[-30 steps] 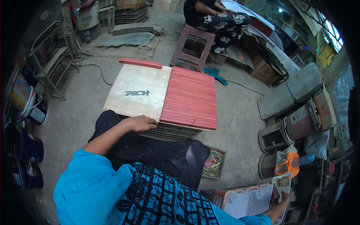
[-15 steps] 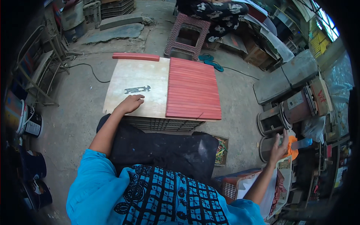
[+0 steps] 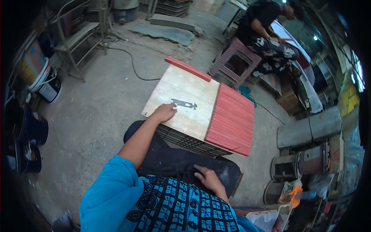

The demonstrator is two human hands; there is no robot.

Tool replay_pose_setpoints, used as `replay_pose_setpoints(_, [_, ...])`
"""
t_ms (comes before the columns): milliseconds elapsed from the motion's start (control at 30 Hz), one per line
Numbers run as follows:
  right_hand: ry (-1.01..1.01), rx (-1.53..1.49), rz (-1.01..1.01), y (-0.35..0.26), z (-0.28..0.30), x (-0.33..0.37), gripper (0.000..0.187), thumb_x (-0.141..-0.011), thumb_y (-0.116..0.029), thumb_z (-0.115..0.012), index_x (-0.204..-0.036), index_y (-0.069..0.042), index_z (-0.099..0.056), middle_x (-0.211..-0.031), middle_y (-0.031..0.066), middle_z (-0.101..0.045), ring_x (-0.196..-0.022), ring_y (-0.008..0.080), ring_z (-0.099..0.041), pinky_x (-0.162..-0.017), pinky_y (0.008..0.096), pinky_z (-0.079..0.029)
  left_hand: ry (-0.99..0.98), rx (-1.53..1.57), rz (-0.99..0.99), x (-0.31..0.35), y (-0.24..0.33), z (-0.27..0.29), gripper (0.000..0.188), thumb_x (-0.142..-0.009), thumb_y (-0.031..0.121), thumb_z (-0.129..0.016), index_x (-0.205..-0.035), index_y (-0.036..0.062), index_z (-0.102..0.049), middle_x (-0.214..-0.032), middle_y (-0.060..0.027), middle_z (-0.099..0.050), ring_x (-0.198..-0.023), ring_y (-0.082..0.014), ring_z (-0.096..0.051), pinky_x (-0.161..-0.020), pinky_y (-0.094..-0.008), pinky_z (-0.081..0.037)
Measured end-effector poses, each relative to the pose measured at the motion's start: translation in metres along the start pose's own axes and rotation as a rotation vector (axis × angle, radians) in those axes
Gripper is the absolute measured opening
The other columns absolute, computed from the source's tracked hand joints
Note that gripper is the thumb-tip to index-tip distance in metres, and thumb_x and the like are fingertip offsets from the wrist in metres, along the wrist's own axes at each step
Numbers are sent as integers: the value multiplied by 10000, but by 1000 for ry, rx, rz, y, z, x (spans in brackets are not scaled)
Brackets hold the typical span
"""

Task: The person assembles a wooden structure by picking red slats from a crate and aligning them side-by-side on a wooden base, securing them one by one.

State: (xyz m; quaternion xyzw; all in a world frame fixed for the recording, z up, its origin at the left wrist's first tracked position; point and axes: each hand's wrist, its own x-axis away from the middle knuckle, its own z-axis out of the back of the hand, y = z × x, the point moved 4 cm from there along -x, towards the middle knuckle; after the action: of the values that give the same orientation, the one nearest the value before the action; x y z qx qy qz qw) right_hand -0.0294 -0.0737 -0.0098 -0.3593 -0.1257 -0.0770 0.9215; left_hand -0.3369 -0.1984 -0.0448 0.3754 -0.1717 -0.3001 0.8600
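Note:
My left hand [image 3: 164, 113] rests near the left edge of a pale wooden board [image 3: 189, 87], its fingers bent loosely beside one end of a flat grey multi-hole wrench [image 3: 184, 104]. The hand seems to hold nothing. Red wooden strips [image 3: 232, 118] lie tightly side by side over the right part of the board. Another red length of wood [image 3: 188, 69] lies along the board's far edge. Over my dark-trousered lap hovers my right hand [image 3: 208, 178], its index finger stretched out, thumb apart and nothing in it.
A black plastic crate [image 3: 185, 141] supports the board. Beyond it, a person [image 3: 266, 29] sits on a reddish plastic stool [image 3: 236, 58]. Teal sandals [image 3: 246, 92] lie beside the stool. Buckets [image 3: 44, 79] line the left side; metal drums [image 3: 284, 168] and an orange bag [image 3: 295, 195] stand right.
My view has turned, so the board appears tilted and farther right. My right hand has come in from the right side to above my lap. My left hand is now closer to the wrench's end.

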Motion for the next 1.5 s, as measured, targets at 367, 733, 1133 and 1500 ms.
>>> replay_pose_setpoints(367, [206, 244, 152, -19, 22, -65, 345, -846, -233, -543, -1151, -72, -548, -1099, 162, -582, -1022, 310, -550, -876, 380, -439, -140, -106, -40, 7, 2, -3, 466, -793, 305, -423, -1147, 30, -548, -1119, -214, -558, -1044, -355, -525, -930, -393, -390])
replay_pose_setpoints(733, [892, -24, 37, 23, 126, -114, 255, -829, -208, -546, -927, 18, -611, -779, 197, -621, -700, 267, -609, -627, 356, -460, -334, -169, -78, -13, 44, -24, 481, -820, 342, -411, -1213, 83, -507, -1188, -175, -531, -1098, -348, -492, -942, -389, -382])
replay_pose_setpoints(1133, [798, -852, -336, 77, 323, -260, 504, -856, -508, -465, -1022, -34, -517, -844, 114, -561, -616, 235, -542, -588, 344, -476, -268, 10, -51, -32, 55, -29, 468, -854, 335, -409, -1225, 58, -486, -1243, -177, -486, -1163, -324, -434, -975, -401, -345])
replay_pose_setpoints(1500, [557, -1288, -228, 78, 289, -295, 229, -925, -152, -408, -972, 54, -496, -781, 123, -577, -620, 193, -577, -542, 306, -520, -331, -20, -40, -29, 53, -33, 473, -875, 335, -395, -1262, 67, -448, -1248, -173, -484, -1171, -336, -422, -987, -396, -329])
